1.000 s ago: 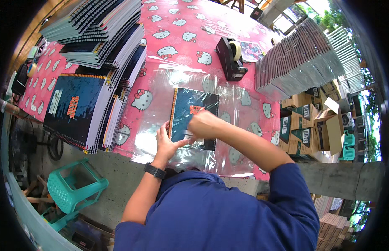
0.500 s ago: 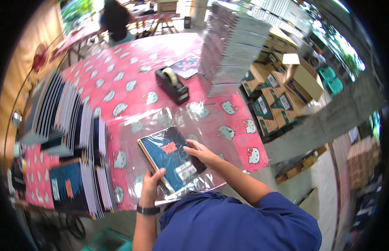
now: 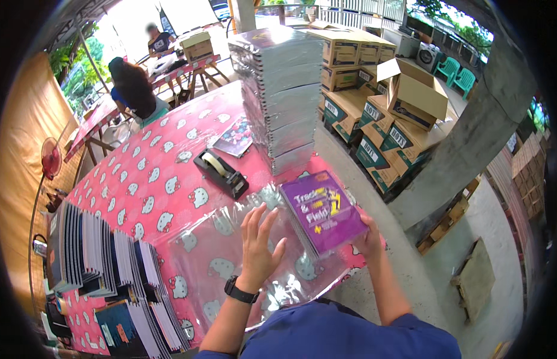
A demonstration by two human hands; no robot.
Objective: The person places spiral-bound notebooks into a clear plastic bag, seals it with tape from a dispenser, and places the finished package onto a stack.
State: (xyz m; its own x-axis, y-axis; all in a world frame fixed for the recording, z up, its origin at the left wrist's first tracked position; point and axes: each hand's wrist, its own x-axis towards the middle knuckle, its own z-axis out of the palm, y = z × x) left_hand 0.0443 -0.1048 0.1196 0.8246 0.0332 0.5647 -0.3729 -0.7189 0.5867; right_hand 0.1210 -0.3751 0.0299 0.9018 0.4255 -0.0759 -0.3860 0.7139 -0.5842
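Note:
A purple spiral notebook point(image 3: 320, 224) with white and yellow lettering is held at its right edge by my right hand point(image 3: 369, 236), its wire binding facing left. It is tilted over the right side of the table, beside the tall stack. My left hand point(image 3: 259, 246), with a dark watch on the wrist, is open with fingers spread and holds nothing. It hovers over a clear plastic sheet point(image 3: 215, 269) on the pink patterned tablecloth point(image 3: 171, 155). Just past the sheet stands a black tape dispenser point(image 3: 221, 175).
A tall stack of wrapped spiral notebooks point(image 3: 290, 107) rises at the far right of the table. Rows of notebooks point(image 3: 99, 251) fill the left side, with a dark blue notebook point(image 3: 120, 326) nearer. Cardboard boxes point(image 3: 392, 128) stand beyond a concrete pillar point(image 3: 458, 143). Two people sit farther back.
A blue notebook was in both hands over the sheet; now a purple one is in my right hand, farther right. My left hand has let go and opened. The view has shifted.

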